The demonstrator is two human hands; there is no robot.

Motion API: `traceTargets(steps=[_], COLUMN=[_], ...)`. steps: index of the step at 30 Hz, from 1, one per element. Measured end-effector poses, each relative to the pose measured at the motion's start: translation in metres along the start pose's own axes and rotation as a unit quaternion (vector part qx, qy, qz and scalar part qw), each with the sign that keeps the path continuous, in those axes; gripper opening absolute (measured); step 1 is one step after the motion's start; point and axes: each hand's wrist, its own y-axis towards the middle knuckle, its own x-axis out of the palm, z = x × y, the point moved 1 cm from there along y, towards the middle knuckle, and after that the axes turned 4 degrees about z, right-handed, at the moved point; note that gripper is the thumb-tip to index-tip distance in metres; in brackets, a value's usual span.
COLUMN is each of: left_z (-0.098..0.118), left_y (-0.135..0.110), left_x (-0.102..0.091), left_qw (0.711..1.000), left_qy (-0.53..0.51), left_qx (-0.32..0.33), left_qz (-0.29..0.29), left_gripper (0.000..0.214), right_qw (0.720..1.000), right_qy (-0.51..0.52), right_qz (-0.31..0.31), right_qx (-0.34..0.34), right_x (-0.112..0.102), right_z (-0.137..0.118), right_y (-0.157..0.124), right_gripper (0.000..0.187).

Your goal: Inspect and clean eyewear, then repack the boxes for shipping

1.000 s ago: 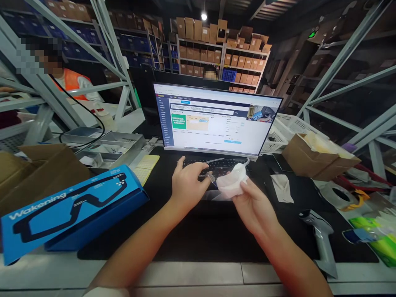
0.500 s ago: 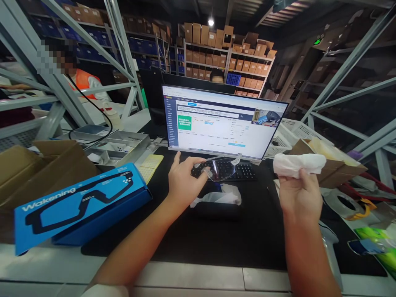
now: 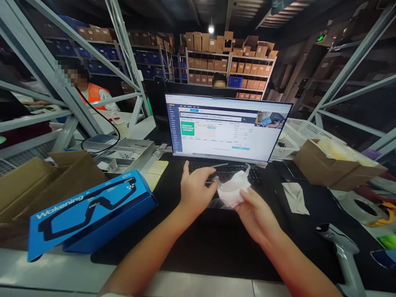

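My left hand (image 3: 196,187) is closed, thumb and fingers pinching one end of a pair of clear glasses (image 3: 217,180) above the desk. A folded white tissue (image 3: 233,192) is pinched in my right hand (image 3: 258,212) and pressed over the glasses, hiding much of their lens area. One clear temple sticks up past the tissue's far edge. Behind both hands lies a black keyboard (image 3: 256,175), partly covered by them. To the left rests a blue box (image 3: 108,225) printed "Wakening" with a black glasses outline.
A monitor (image 3: 216,142) stands behind the keyboard. On the right are a light cloth (image 3: 295,198), a handheld scanner (image 3: 346,247), a tape roll (image 3: 361,208) and a cardboard box (image 3: 328,165). Open cardboard (image 3: 74,173) and metal trays (image 3: 133,148) are at left. A person in an orange vest (image 3: 97,94) sits beyond.
My right hand has brought the tissue leftward and down onto the glasses. Its former place now shows the cloth and scanner. My left hand still grips the glasses; the view has shifted slightly.
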Motion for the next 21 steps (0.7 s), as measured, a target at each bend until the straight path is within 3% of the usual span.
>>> traceTargets(steps=[2, 4, 6, 10, 14, 17, 21], left_z=[-0.005, -0.014, -0.027, -0.046, -0.037, -0.019, 0.001], left_y=[0.001, 0.004, 0.007, 0.014, 0.013, 0.006, -0.004], left_x=[0.004, 0.009, 0.014, 0.020, 0.017, 0.013, 0.011], left_qw=[0.999, 0.991, 0.953, 0.772, 0.620, 0.538, 0.462], left_qy=[-0.027, -0.089, -0.220, -0.498, -0.638, -0.690, -0.731], left_qx=[-0.027, -0.098, -0.208, -0.390, -0.451, -0.457, -0.450], left_qz=[-0.013, -0.014, 0.006, 0.055, -0.074, -0.157, -0.225], left_gripper=[0.018, 0.019, 0.022, 0.037, 0.041, 0.043, 0.040], right_qw=[1.000, 0.997, 0.990, 0.945, 0.859, 0.840, 0.852], right_qy=[0.012, 0.020, 0.018, -0.010, -0.049, -0.022, 0.019], right_qz=[0.024, 0.058, 0.089, 0.134, 0.177, 0.223, 0.254], right_qx=[-0.010, -0.049, -0.112, -0.297, -0.477, -0.494, -0.458], right_x=[-0.004, -0.010, -0.016, -0.025, -0.029, -0.037, -0.047], right_z=[-0.006, -0.015, -0.028, -0.068, -0.101, -0.107, -0.099], right_y=[0.003, 0.009, 0.015, 0.012, -0.008, -0.017, -0.017], right_gripper=[0.039, 0.039, 0.034, 0.029, 0.045, 0.049, 0.053])
